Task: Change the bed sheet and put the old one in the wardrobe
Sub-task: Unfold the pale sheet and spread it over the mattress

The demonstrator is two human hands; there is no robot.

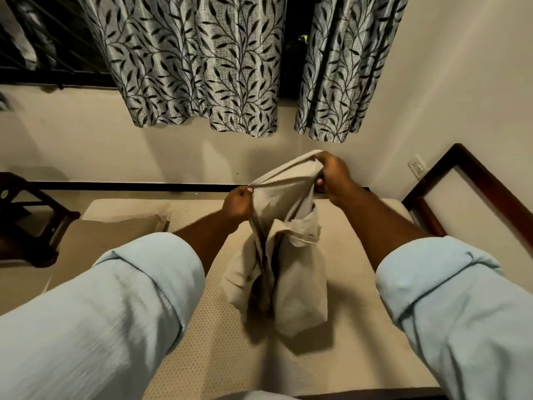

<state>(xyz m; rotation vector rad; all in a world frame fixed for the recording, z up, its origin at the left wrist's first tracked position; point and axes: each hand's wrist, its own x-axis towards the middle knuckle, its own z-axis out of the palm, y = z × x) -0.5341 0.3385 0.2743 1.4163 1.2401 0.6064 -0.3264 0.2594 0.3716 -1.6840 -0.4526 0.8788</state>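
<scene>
Sheet (288, 255) is bunched up and hanging over the bare mattress (202, 342), both hands up at its top edge. My left hand (238, 202) and right hand (334, 171) each pinch the hem with curled fingers, and it's pulled taut between them. My guess is I'm hunting for a corner so it opens out. Can't tell if it's the old one or the fresh one. No readable writing anywhere, just a tiny blurry sticker (4, 194) far left.
</scene>
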